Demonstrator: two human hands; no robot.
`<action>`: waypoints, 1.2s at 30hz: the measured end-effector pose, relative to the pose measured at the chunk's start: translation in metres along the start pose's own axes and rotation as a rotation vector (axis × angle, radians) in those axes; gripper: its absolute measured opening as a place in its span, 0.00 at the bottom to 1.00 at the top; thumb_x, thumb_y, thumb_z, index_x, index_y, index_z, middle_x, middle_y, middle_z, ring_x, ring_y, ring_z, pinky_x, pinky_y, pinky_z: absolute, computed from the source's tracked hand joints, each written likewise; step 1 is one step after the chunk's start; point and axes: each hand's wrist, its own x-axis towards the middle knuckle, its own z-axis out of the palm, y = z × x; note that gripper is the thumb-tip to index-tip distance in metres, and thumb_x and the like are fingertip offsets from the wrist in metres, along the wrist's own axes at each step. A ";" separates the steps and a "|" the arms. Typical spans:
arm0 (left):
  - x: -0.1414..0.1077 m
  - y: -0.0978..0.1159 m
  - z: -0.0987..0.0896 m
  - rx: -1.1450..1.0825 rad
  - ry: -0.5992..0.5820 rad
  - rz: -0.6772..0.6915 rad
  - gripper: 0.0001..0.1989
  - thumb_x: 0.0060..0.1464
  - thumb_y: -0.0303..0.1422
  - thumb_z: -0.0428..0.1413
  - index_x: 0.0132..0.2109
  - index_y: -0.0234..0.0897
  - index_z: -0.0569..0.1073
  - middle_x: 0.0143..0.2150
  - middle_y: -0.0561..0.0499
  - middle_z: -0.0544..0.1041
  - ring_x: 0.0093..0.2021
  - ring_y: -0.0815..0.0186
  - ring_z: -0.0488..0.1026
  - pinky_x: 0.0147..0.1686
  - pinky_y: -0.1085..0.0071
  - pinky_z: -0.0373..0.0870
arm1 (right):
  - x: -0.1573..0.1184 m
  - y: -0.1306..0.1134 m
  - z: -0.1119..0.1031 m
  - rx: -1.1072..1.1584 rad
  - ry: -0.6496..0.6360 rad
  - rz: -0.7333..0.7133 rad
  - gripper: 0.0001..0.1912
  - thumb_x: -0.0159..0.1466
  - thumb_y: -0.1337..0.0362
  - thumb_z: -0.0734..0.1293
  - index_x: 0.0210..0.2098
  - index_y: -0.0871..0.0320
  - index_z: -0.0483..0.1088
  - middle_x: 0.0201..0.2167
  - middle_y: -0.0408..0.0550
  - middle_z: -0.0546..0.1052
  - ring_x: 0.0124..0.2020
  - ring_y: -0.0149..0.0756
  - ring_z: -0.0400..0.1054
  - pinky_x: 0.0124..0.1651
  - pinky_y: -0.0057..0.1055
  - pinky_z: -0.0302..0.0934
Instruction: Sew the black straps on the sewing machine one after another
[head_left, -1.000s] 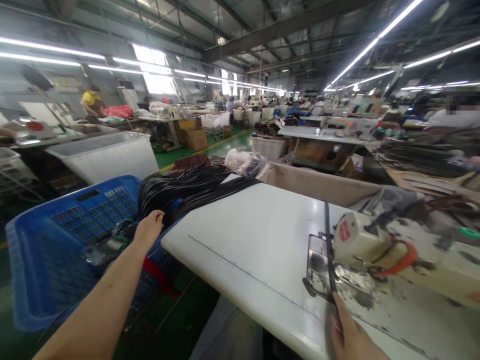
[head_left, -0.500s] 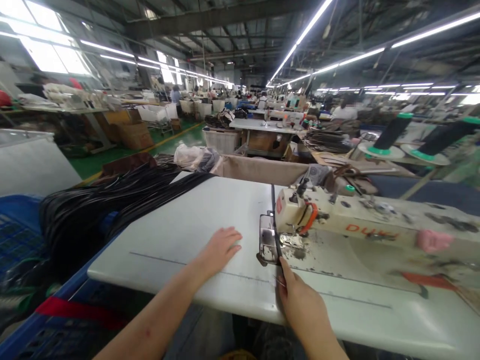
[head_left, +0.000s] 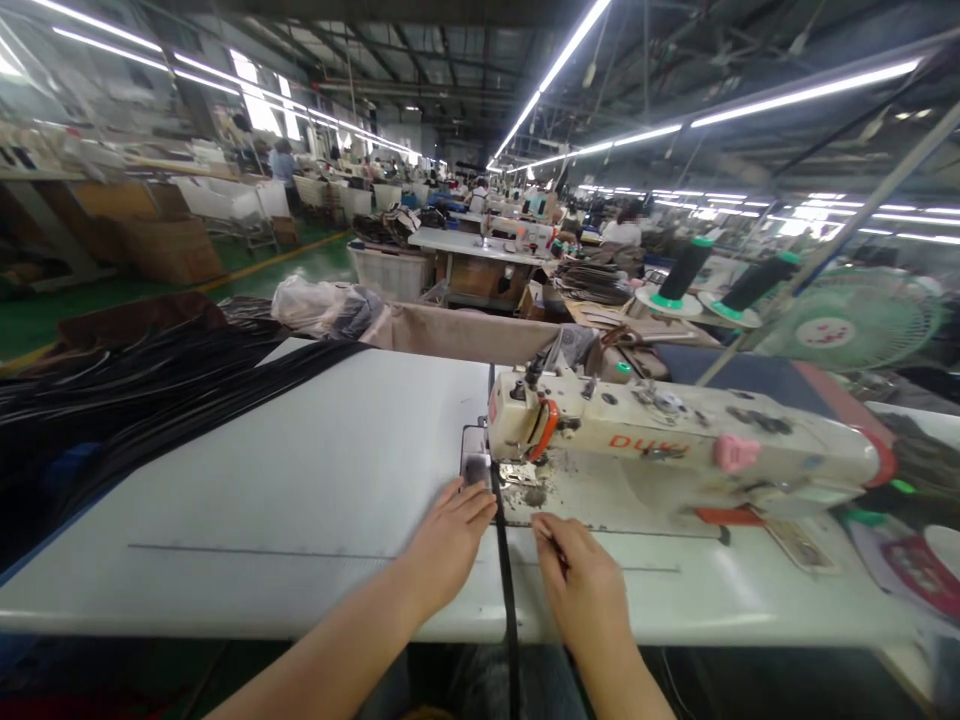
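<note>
Two grips — left hand spread flat at the black strip, right hand bunched, pinch unclear. Best keep the strip straight by the sewing machine.

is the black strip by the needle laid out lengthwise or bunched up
Laid out lengthwise: the black strip runs in one long line past the left hand and hangs over the edge of the white table.
</note>
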 end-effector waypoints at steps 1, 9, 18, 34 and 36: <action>-0.001 0.000 0.001 0.021 0.000 0.010 0.24 0.65 0.22 0.46 0.64 0.38 0.72 0.66 0.47 0.75 0.69 0.58 0.67 0.73 0.51 0.53 | 0.009 0.005 -0.012 0.001 0.107 -0.025 0.14 0.73 0.63 0.61 0.44 0.56 0.79 0.33 0.49 0.81 0.34 0.38 0.77 0.39 0.32 0.70; -0.001 -0.001 0.005 0.112 -0.013 -0.004 0.29 0.61 0.18 0.45 0.67 0.36 0.68 0.69 0.45 0.71 0.72 0.58 0.64 0.73 0.53 0.54 | 0.103 0.044 -0.102 -0.394 0.441 -0.086 0.19 0.74 0.58 0.61 0.58 0.56 0.76 0.57 0.54 0.79 0.57 0.46 0.73 0.62 0.42 0.66; -0.001 -0.002 0.006 0.127 -0.023 0.009 0.29 0.62 0.19 0.46 0.67 0.34 0.68 0.70 0.45 0.71 0.71 0.59 0.65 0.72 0.57 0.56 | 0.158 0.081 -0.122 -0.578 0.089 -0.227 0.22 0.75 0.56 0.56 0.52 0.59 0.78 0.50 0.53 0.82 0.55 0.44 0.74 0.59 0.42 0.66; 0.000 0.001 0.001 0.117 -0.055 0.017 0.28 0.62 0.20 0.45 0.68 0.33 0.67 0.71 0.45 0.69 0.72 0.58 0.63 0.73 0.58 0.53 | 0.019 0.036 -0.032 -0.335 0.146 -0.333 0.15 0.74 0.62 0.61 0.32 0.56 0.72 0.25 0.45 0.73 0.28 0.35 0.67 0.34 0.31 0.58; 0.000 0.002 0.000 0.122 -0.066 0.012 0.28 0.63 0.21 0.45 0.68 0.32 0.67 0.71 0.44 0.68 0.72 0.58 0.63 0.73 0.58 0.52 | -0.002 0.042 -0.008 -0.302 0.048 -0.255 0.20 0.76 0.60 0.58 0.30 0.55 0.72 0.24 0.45 0.74 0.27 0.35 0.68 0.33 0.31 0.57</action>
